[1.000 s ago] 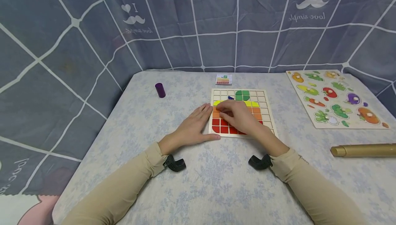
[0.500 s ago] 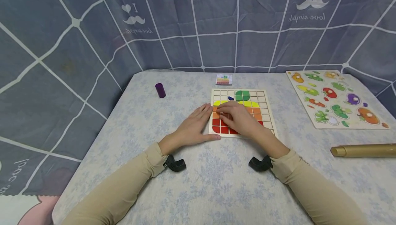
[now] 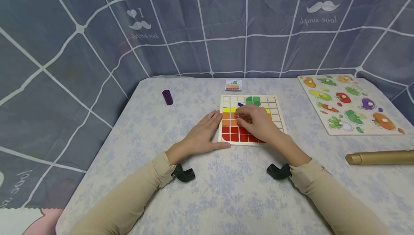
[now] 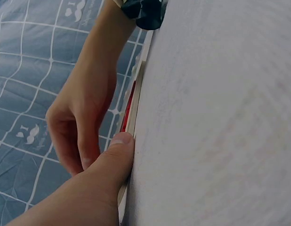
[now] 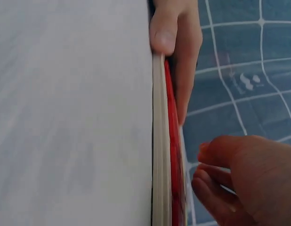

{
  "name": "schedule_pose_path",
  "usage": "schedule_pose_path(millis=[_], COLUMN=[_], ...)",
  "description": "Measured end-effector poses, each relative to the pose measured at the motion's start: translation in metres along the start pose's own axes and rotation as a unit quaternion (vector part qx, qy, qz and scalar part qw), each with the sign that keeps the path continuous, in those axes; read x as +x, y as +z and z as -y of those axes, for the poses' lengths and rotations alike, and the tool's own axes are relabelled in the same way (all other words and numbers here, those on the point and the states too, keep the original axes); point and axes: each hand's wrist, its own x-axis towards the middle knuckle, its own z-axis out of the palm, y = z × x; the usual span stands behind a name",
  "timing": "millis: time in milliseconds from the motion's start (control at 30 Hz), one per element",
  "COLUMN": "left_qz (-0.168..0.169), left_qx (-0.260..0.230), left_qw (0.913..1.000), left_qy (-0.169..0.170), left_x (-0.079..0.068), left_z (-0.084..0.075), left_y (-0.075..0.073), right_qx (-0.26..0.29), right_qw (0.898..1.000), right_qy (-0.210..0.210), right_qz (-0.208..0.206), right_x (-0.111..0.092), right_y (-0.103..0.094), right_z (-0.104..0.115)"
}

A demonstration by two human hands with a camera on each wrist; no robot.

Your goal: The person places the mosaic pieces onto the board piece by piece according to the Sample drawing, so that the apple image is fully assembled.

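A square wooden grid board point(image 3: 274, 111) lies on the table, with red tiles point(image 3: 234, 137), orange tiles point(image 3: 229, 119), yellow tiles point(image 3: 228, 110), green tiles point(image 3: 253, 101) and a small blue piece point(image 3: 240, 104) set in it. My left hand point(image 3: 202, 136) rests against the board's left side, fingers straight, its thumb at the near left corner. Over the middle rows is my right hand point(image 3: 258, 124), fingers loosely bent, hiding some tiles. In the right wrist view, the right hand point(image 5: 251, 179) shows a gap between its fingertips and no piece in them.
Behind the board lies a small pattern card point(image 3: 233, 85). A purple cylinder point(image 3: 167, 97) stands at the back left. At right are a vegetable peg puzzle point(image 3: 343, 105) and a thick gold marker point(image 3: 378, 157). A grey-blue curtain point(image 3: 226, 23) hangs behind the table.
My right hand has shifted a little to the right across the board, uncovering more yellow, orange and red tiles on the left. The left hand stays in place. The head view has tilted slightly.
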Motion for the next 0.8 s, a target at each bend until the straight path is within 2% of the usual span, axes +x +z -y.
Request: schedule_pose_path(millis=[167, 300, 367, 567, 800], left_qz=[0.001, -0.002, -0.004, -0.006, -0.002], left_qx=[0.002, 0.001, 0.001, -0.002, -0.008], left_qw=[1.0, 0.9999, 0.9999, 0.9999, 1.0], left_qy=[0.003, 0.01, 0.012, 0.008, 0.0], left_x=[0.002, 0.004, 0.004, -0.001, -0.013], left_z=[0.0, 0.001, 0.002, 0.007, 0.012], left_y=[0.001, 0.002, 0.002, 0.002, -0.007], right_qx=[-0.033, -0.056, -0.057, -0.035, -0.038], right_qw=[0.995, 0.981, 0.975, 0.971, 0.976], right_qy=[0.095, 0.187, 0.216, 0.233, 0.21], right_qz=[-0.009, 0.009, 0.024, 0.039, 0.045], right_x=[-0.022, -0.039, -0.045, -0.051, -0.053], right_y=[-0.022, -0.036, -0.038, -0.031, -0.026], right_z=[-0.013, -0.023, -0.027, -0.034, -0.031])
